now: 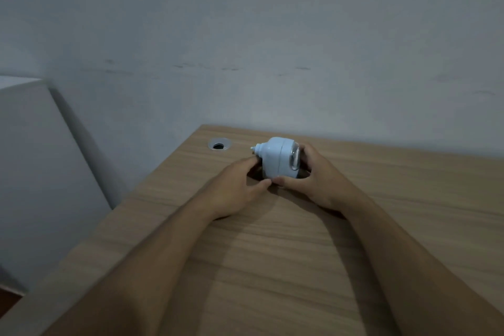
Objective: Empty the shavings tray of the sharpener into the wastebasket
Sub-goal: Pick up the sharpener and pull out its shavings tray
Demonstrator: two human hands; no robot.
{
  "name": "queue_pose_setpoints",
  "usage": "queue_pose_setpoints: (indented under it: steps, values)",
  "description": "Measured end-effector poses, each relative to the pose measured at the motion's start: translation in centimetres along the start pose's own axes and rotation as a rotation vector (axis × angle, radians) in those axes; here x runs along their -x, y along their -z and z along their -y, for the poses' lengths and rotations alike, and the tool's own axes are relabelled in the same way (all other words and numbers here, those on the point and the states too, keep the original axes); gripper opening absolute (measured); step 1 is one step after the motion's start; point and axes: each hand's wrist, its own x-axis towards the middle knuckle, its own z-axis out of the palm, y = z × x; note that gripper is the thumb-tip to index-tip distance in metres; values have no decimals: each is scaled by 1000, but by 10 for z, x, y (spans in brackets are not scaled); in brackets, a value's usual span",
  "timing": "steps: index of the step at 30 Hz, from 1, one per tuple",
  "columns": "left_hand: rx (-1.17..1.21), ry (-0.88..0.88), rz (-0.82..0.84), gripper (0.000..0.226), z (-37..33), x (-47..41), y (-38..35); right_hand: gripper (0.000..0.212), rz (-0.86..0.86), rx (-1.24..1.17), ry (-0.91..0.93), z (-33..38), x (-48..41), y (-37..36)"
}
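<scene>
Both forearms are reaching in from the bottom edge over the wooden desk [300, 267], converging on the sharpener [276, 157], which is sitting near the back of the desk by the wall [245, 35], a little right of the cable grommet [219, 144]. Left hand [236, 185] is closing on the near-left side of the pale blue body, fingers curled against it just under the small nozzle end. Right hand [320, 176] is wrapping the right end, where the clear shavings tray [295, 158] is showing as a transparent cap; thumb is lying along the base, fingers hooking behind the tray. So both hands are gripping the unit, neither spread wide. Looks like the step is separating tray from body, and the tray is reading as not yet off. How to do it well, my take: left hand should be pinning the body hard to the desk, right hand doing the pulling or twisting only. I can't tell whether it's a slide or a twist fit, so start gentle and feel for which way it's giving. Keep the tray opening tilted up as it's coming free, else shavings are dumping on the desk. Wastebasket isn't in view, so the carry should be level and slow. Contents of the tray are too blurred to judge.
</scene>
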Motion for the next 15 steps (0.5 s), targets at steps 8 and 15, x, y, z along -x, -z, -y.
queue_pose_setpoints:
  steps: [8, 15]
  values:
    - [256, 16, 64, 58, 6, 5, 12, 84, 127, -12, 34, 10, 14, 12]
    - [231, 7, 84, 48, 1, 11, 16, 81, 113, -25, 51, 10, 29, 11]
